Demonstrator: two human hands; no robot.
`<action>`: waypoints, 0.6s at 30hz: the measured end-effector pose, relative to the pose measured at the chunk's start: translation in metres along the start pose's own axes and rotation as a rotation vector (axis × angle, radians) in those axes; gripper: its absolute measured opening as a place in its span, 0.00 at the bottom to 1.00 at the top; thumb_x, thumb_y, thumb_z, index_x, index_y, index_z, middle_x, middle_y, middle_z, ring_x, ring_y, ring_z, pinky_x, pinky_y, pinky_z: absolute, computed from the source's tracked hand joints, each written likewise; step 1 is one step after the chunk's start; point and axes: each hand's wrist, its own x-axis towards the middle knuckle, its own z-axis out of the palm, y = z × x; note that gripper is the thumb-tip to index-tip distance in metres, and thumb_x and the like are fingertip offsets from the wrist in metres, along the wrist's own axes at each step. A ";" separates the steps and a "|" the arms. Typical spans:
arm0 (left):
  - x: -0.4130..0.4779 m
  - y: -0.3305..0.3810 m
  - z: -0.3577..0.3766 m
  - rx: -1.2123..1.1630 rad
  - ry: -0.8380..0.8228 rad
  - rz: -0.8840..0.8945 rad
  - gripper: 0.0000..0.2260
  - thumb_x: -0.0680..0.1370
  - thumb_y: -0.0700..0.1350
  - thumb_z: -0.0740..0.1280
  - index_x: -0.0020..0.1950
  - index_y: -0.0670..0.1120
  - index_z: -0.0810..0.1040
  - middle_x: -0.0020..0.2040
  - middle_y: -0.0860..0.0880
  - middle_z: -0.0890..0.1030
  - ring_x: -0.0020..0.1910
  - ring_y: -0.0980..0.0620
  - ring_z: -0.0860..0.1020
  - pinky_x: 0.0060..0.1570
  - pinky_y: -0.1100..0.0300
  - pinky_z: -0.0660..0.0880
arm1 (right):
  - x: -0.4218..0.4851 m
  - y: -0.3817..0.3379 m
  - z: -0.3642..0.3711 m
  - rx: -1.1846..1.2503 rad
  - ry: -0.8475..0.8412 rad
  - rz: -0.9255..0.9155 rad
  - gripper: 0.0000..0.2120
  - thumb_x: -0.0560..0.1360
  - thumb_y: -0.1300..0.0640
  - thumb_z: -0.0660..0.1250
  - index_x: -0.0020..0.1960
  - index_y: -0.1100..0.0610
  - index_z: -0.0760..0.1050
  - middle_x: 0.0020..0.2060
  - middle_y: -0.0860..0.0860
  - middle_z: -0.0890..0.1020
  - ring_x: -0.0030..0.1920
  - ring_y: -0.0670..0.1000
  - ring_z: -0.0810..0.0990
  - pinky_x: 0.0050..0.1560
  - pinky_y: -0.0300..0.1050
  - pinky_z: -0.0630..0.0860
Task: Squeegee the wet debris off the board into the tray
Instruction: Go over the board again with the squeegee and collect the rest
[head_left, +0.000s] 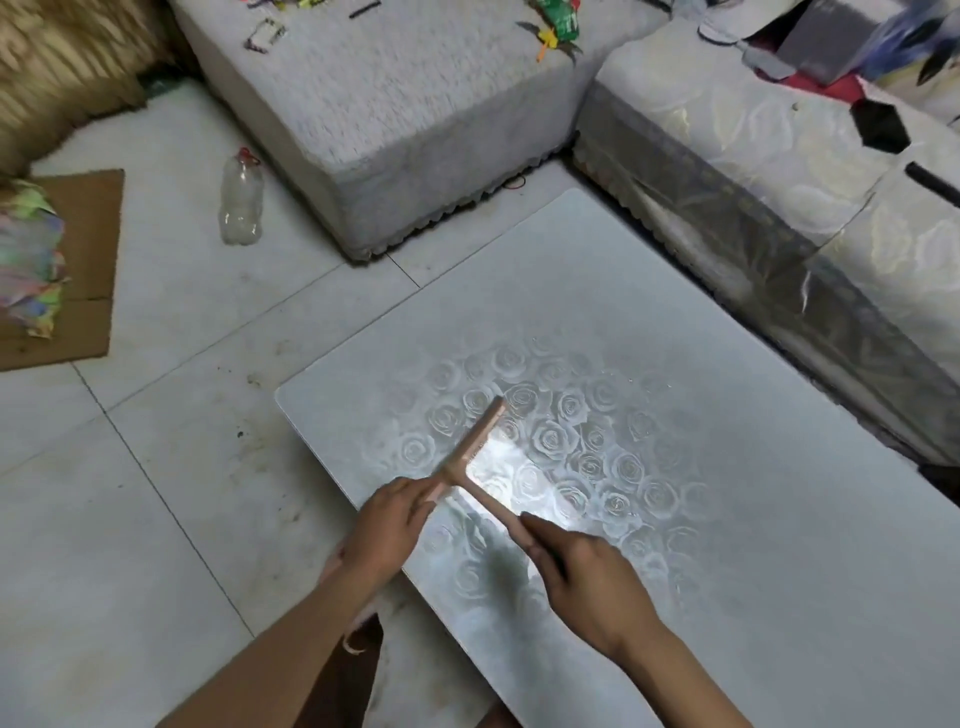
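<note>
We see the left hand with its fingers closed round the near stub of the pink T-shaped squeegee. The right hand curls its fingers on the arm that runs toward the lower right, one fingertip laid along it. The third arm points to the upper right and lies on the board near its left edge, at centre frame. The board is a pale surface embossed with roses, with a bright wet glare just right of the squeegee. Around it lies a tiled floor. At upper left are a clear plastic bottle, a sheet of cardboard and crumpled coloured paper. A grey upholstered block fills the top centre and a sofa the right. We cannot make out the dark shape under the left forearm, or any debris in the glare.
</note>
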 end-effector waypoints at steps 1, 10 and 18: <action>0.008 -0.011 -0.014 0.022 0.013 -0.012 0.15 0.80 0.46 0.63 0.66 0.50 0.76 0.55 0.50 0.79 0.55 0.49 0.76 0.50 0.60 0.70 | 0.015 -0.014 0.004 0.003 0.005 -0.015 0.12 0.81 0.46 0.52 0.62 0.43 0.69 0.41 0.51 0.80 0.43 0.55 0.77 0.42 0.49 0.75; 0.091 -0.114 -0.145 0.169 0.007 -0.144 0.16 0.80 0.40 0.60 0.68 0.42 0.73 0.59 0.44 0.76 0.56 0.45 0.74 0.50 0.54 0.73 | 0.183 -0.165 0.028 -0.078 -0.028 -0.046 0.09 0.80 0.53 0.54 0.59 0.49 0.68 0.41 0.57 0.77 0.38 0.60 0.72 0.36 0.46 0.64; 0.163 -0.148 -0.173 0.247 -0.435 -0.379 0.25 0.78 0.35 0.56 0.76 0.42 0.60 0.73 0.42 0.66 0.71 0.44 0.66 0.66 0.56 0.64 | 0.175 -0.142 0.021 -0.187 -0.116 0.199 0.23 0.77 0.54 0.55 0.71 0.39 0.60 0.50 0.55 0.81 0.50 0.60 0.79 0.40 0.46 0.69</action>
